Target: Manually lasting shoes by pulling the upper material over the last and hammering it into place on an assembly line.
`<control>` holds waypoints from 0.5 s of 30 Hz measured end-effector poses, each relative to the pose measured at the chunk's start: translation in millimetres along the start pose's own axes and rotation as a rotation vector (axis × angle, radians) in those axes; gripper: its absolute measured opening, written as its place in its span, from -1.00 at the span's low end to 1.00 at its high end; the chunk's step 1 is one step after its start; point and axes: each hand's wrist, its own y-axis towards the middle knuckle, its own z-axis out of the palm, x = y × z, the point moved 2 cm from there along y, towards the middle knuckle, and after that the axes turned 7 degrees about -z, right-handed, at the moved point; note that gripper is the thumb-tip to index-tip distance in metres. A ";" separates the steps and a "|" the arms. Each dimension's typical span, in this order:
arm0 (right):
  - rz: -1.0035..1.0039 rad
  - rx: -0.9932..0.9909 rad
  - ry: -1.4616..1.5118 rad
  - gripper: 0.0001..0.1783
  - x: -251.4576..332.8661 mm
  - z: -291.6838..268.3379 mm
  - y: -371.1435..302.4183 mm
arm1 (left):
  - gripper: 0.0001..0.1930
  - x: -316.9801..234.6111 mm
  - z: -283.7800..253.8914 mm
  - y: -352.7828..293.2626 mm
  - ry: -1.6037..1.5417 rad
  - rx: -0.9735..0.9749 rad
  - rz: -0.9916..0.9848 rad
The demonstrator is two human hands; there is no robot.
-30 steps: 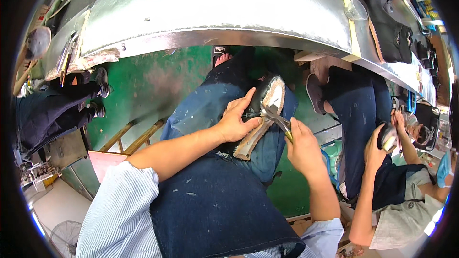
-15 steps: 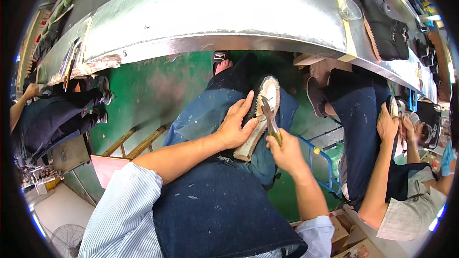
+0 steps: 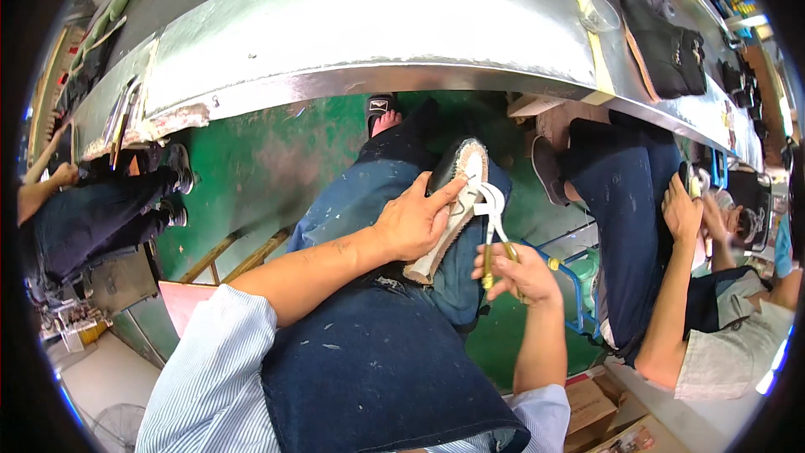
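A dark shoe (image 3: 450, 236) lies sole up across my lap, its pale underside and stitched-looking, ridged edge showing. My left hand (image 3: 415, 222) is closed round the shoe's side, with the index finger stretched over the sole near the toe. In my right hand (image 3: 530, 275) is a pair of pincers (image 3: 495, 226) with yellow-green handles, the handles spread apart. The pincers' curved metal head, bright and a little smeared, is over the right edge of the sole; whether it touches cannot be told. Under the shoe is my dark blue apron (image 3: 369, 361).
A metal-topped workbench (image 3: 352, 17) runs across ahead. On its right stand a clear cup (image 3: 600, 13) and a black boot (image 3: 662, 42); tools (image 3: 123, 122) hang at its left. Co-workers (image 3: 671, 285) sit close on the right and left. A wooden stool (image 3: 197, 289) is at my left.
My right hand has shifted slightly right and down, and the pincers have turned and their handles have spread. My left index finger now reaches over the sole. The view has shifted slightly.
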 end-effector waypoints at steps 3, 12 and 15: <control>-0.223 -0.271 -0.664 -0.62 41.1 27.2 1.4 | -0.44 -4.7 -3.6 -0.1 0.004 0.039 0.042; -0.288 -0.173 -1.064 -0.55 56.2 36.0 41.8 | -0.36 -16.4 -6.5 -9.3 0.242 0.127 0.039; -0.260 -0.291 -1.049 -0.58 58.7 45.2 29.1 | -0.24 -3.8 1.6 -12.1 0.052 0.081 -0.136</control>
